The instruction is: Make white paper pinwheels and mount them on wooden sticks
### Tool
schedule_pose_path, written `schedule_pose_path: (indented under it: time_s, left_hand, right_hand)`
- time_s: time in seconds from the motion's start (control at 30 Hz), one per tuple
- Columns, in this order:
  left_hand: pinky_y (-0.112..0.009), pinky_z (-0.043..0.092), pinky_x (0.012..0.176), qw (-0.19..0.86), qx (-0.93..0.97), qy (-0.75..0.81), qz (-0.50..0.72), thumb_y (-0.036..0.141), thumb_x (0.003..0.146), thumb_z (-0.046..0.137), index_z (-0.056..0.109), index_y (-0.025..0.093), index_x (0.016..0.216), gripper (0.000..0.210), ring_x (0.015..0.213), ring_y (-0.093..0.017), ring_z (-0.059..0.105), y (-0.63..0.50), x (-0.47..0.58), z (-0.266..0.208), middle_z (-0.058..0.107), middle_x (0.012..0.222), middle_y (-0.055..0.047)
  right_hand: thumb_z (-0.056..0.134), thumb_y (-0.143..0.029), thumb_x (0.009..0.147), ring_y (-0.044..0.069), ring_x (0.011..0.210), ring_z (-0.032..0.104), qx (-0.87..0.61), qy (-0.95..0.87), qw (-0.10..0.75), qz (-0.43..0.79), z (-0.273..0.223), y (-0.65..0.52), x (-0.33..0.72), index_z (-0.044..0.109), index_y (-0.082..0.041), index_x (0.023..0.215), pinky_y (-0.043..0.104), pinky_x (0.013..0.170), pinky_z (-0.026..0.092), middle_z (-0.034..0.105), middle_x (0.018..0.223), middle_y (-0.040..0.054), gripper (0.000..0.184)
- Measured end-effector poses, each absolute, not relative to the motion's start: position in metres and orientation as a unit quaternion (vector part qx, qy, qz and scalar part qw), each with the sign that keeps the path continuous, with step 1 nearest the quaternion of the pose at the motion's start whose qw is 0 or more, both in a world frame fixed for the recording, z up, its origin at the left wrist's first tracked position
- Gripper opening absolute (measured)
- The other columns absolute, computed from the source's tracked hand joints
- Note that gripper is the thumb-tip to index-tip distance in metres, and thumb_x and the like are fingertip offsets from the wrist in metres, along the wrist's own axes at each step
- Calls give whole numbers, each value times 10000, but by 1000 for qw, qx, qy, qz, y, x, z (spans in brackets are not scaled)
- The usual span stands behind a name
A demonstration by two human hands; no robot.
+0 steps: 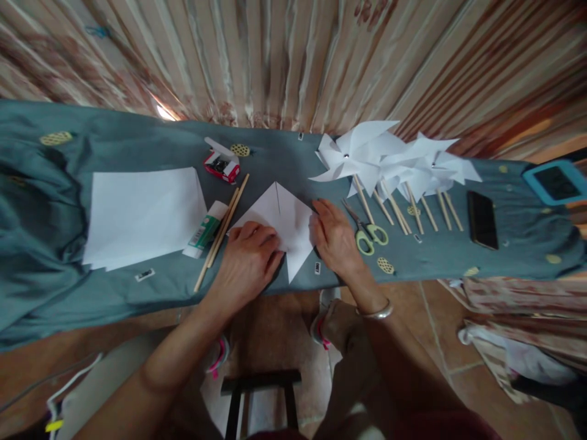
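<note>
A square sheet of white paper (298, 226) lies turned cornerwise on the cloth-covered table, with slits running in from its corners. My left hand (252, 256) is on its left side, fingers curled together and gripping the sheet, covering that corner. At the right corner, my right hand (337, 237) holds the edge between thumb and bent fingers. Green-handled scissors (364, 232) lie just right of my right hand. Beside my left hand are wooden sticks (224, 229) and a green and white glue stick (206, 229).
A stack of white paper (142, 214) lies to the left. A small open red and white box (222, 162) stands behind the sticks. Several paper pinwheels (367, 150) on sticks lie at the back right, near a black phone (482, 220) and a blue-framed device (557, 182). Curtains (275, 61) hang behind.
</note>
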State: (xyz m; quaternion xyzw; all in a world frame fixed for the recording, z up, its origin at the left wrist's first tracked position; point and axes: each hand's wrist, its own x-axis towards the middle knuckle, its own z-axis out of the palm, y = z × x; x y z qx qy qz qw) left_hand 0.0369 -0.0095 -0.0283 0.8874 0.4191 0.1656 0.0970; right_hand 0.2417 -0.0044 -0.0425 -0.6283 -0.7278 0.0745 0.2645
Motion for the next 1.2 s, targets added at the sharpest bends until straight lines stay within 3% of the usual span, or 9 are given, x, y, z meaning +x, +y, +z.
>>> schedule_pose_path:
  time_s: [0.23, 0.43, 0.57, 0.83, 1.03, 1.2]
  left_hand:
    - [-500, 448, 845, 114, 886, 414, 178, 255, 870, 605, 682, 127, 1016, 208, 1055, -339, 562, -10, 34, -29, 700, 1107, -117]
    - [-493, 439, 911, 134, 880, 405, 210, 268, 935, 512, 685, 126, 1050, 252, 1072, -311, 558, -9, 24, -29, 708, 1088, -111]
    - [-495, 438, 913, 128, 878, 408, 213, 276, 928, 532, 693, 140, 1043, 240, 1083, -310, 555, -9, 19, -32, 706, 1099, -104]
    - [-524, 432, 962, 125, 875, 408, 229, 272, 930, 533, 688, 137, 1094, 263, 1117, -315, 556, -11, 20, -32, 691, 1154, -121]
    - [-488, 451, 966, 120, 866, 398, 278, 236, 927, 546, 675, 183, 1091, 215, 1107, -279, 556, -19, 21, -29, 683, 1138, -94]
    - [-442, 475, 861, 109, 892, 336, 283, 253, 903, 608, 674, 147, 1028, 177, 1034, -278, 575, -43, 31, -29, 699, 1040, -109]
  right_hand:
    - [352, -236, 971, 304, 1139, 613, -614, -745, 253, 63, -40, -8, 248, 617, -71, 1240, 507, 1015, 479, 678, 1206, 188, 412]
    - [450, -252, 940, 270, 1024, 690, -622, -719, 283, 122, -33, -29, 252, 685, -120, 1134, 424, 945, 540, 742, 1099, 129, 332]
    - [495, -251, 925, 229, 971, 715, -629, -703, 291, 161, -32, -41, 250, 708, -181, 1059, 371, 908, 561, 758, 1073, 82, 261]
    - [565, -292, 906, 230, 915, 698, -643, -684, 312, 148, -26, -41, 251, 715, -176, 1034, 391, 882, 557, 753, 1014, 89, 228]
    - [566, -285, 914, 256, 1109, 642, -617, -714, 312, 110, -26, -40, 256, 717, -188, 1048, 458, 999, 500, 722, 1142, 104, 225]
    - [509, -251, 951, 235, 1063, 668, -574, -762, 266, 139, -28, -43, 256, 674, -198, 1146, 424, 965, 526, 730, 1133, 88, 261]
